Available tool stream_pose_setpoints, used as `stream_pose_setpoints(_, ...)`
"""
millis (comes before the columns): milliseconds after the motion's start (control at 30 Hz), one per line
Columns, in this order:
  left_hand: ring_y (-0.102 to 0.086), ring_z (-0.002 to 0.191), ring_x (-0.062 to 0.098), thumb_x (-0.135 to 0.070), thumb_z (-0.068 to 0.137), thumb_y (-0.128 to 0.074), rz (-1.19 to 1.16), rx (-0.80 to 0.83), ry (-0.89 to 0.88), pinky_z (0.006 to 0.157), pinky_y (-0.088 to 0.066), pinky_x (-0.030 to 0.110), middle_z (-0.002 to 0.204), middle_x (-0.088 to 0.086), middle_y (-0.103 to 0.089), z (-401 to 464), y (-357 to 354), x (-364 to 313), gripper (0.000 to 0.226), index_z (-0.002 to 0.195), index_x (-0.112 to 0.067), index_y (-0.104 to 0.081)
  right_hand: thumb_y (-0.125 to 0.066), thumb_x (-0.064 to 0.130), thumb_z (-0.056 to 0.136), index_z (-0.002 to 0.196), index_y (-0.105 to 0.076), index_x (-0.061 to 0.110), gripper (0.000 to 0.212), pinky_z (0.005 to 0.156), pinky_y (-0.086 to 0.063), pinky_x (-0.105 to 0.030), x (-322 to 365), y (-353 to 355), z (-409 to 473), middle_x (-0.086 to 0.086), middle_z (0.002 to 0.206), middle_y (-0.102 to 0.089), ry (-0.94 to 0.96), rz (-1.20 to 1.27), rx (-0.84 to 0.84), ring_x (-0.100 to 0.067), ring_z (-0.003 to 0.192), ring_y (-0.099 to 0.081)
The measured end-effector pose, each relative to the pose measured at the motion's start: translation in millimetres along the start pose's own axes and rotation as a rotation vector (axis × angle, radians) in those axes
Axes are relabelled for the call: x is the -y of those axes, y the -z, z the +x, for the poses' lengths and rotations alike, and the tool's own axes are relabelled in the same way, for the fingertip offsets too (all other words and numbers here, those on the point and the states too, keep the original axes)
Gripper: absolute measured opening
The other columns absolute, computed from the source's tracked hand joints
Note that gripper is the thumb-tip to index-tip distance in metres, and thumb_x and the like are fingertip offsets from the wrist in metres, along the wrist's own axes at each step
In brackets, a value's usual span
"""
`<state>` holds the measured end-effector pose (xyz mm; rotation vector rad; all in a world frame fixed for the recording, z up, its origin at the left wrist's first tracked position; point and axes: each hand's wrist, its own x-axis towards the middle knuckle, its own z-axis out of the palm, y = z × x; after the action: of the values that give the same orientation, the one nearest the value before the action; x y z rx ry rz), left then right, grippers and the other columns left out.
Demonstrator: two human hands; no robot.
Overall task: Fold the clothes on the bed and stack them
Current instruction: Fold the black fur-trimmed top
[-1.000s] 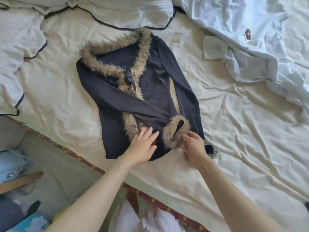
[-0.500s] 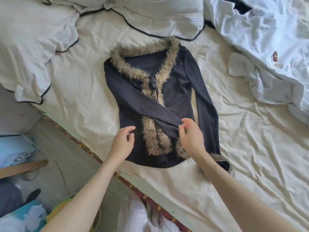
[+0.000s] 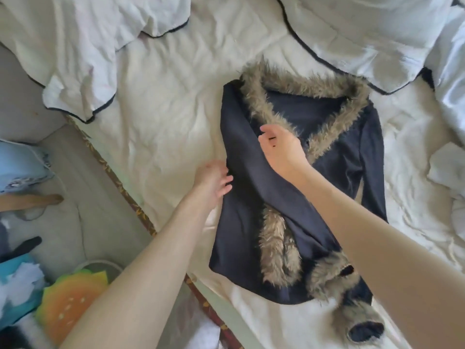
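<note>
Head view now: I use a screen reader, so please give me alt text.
Two hands work a dark fur-trimmed cardigan lying flat on a white bed sheet: the left hand touches its side edge, the right hand grips the folded-over sleeve near the collar.

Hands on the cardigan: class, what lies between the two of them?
In the head view, the dark sleeve folded across the cardigan lies between the left hand and right hand.

Both bare forearms reach forward, the left hand (image 3: 213, 182) lying low with fingers loosely extended, the right hand (image 3: 281, 150) farther out, fingers curled downward in a pinch.
</note>
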<state>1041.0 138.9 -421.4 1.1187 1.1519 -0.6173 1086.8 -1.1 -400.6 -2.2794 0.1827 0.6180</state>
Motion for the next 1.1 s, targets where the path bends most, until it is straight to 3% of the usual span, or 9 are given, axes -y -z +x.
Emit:
stream_pose_setpoints(133,-0.05,0.124,0.023,-0.029,0.101,-0.042,-0.048,0.118,0.195,0.099,-0.038,0.034,0.137,0.008,-0.051,12.1,-8.4,-9.3,0.04,0.137,-0.013,-0.045,-0.044,0.023,0.1,0.137,-0.044,0.012,0.039,0.092,-0.038,-0.023,22.1,-12.6,41.6,-0.006,0.135,-0.052,-0.025,-0.017,0.072,-0.02,0.12,-0.051)
stream_pose_setpoints(300,-0.054,0.109,0.02,-0.028,0.099,-0.043,-0.148,0.083,0.267,0.102,-0.035,0.035,0.118,0.006,-0.061,24.9,-16.2,-8.9,0.036,0.131,-0.012,-0.049,-0.054,0.029,0.096,0.129,-0.05,0.009,0.039,0.083,-0.039,-0.025,37.4,-20.6,76.5,-0.003,0.106,-0.057,-0.13,-0.033,0.097,-0.02,0.107,-0.053)
stream_pose_setpoints(400,-0.056,0.097,0.02,-0.034,0.098,-0.044,-0.115,0.094,0.328,0.097,-0.038,0.034,0.105,0.003,-0.064,26.3,-17.2,-10.5,0.032,0.121,-0.014,-0.056,-0.059,0.026,0.092,0.085,-0.062,0.002,0.025,0.065,-0.035,-0.026,37.3,-23.6,86.1,-0.012,0.074,-0.055,-0.191,0.093,0.081,-0.014,0.072,-0.045)
stream_pose_setpoints(467,-0.056,0.091,0.019,-0.043,0.096,-0.045,-0.092,0.111,0.364,0.097,-0.037,0.034,0.104,0.001,-0.064,27.1,-17.3,-12.5,0.033,0.11,-0.017,-0.06,-0.06,0.022,0.091,0.064,-0.045,0.008,0.033,0.057,-0.027,-0.027,36.3,-18.7,86.2,-0.006,0.059,-0.036,-0.212,0.154,0.055,-0.014,0.061,-0.033)
stream_pose_setpoints(633,-0.048,0.107,0.016,-0.04,0.098,-0.044,-0.15,0.126,0.387,0.104,-0.03,0.034,0.097,-0.005,-0.056,27.6,-27.6,-18.6,0.027,0.084,-0.022,-0.059,-0.057,0.011,0.085,0.091,-0.06,-0.01,0.021,0.063,-0.034,-0.032,25.0,9.8,86.3,-0.009,0.079,-0.049,-0.352,0.412,-0.098,-0.02,0.073,-0.042)
stream_pose_setpoints(767,-0.05,0.099,0.013,-0.029,0.096,-0.053,-0.252,0.111,0.377,0.095,-0.028,0.03,0.097,-0.004,-0.058,20.8,-42.9,-24.7,0.012,0.094,-0.02,-0.06,-0.057,-0.001,0.083,0.08,-0.065,0.014,0.017,0.078,-0.055,-0.039,13.6,21.6,83.4,-0.006,0.082,-0.067,-0.468,0.575,-0.038,-0.025,0.082,-0.064)
stream_pose_setpoints(867,-0.053,0.081,0.009,-0.028,0.095,-0.056,-0.292,0.08,0.391,0.09,-0.026,0.027,0.089,-0.003,-0.06,17.7,-50.4,-27.8,0.008,0.092,-0.02,-0.056,-0.071,0.014,0.082,0.081,-0.069,0.015,0.002,0.08,-0.058,-0.039,14.3,25.6,81.7,-0.003,0.084,-0.072,-0.467,0.567,0.058,-0.022,0.082,-0.069)
stream_pose_setpoints(967,-0.055,0.084,0.01,-0.025,0.091,-0.062,-0.386,0.047,0.384,0.084,-0.034,0.02,0.085,-0.002,-0.06,19.0,-54.8,-32.2,0.011,0.082,-0.019,-0.057,-0.075,0.026,0.08,0.087,-0.072,0.005,0.022,0.078,-0.059,-0.039,22.0,28.8,84.4,-0.008,0.085,-0.073,-0.392,0.478,0.07,-0.028,0.085,-0.069)
stream_pose_setpoints(1100,-0.052,0.074,0.004,-0.02,0.089,-0.063,-0.473,-0.021,0.278,0.078,-0.034,0.015,0.087,-0.004,-0.057,22.1,-52.8,-37.6,0.011,0.08,-0.02,-0.058,-0.067,0.021,0.088,0.116,-0.05,-0.018,0.051,0.091,-0.051,-0.046,30.8,28.6,97.1,-0.033,0.12,-0.055,-0.314,0.455,0.061,-0.045,0.109,-0.056)
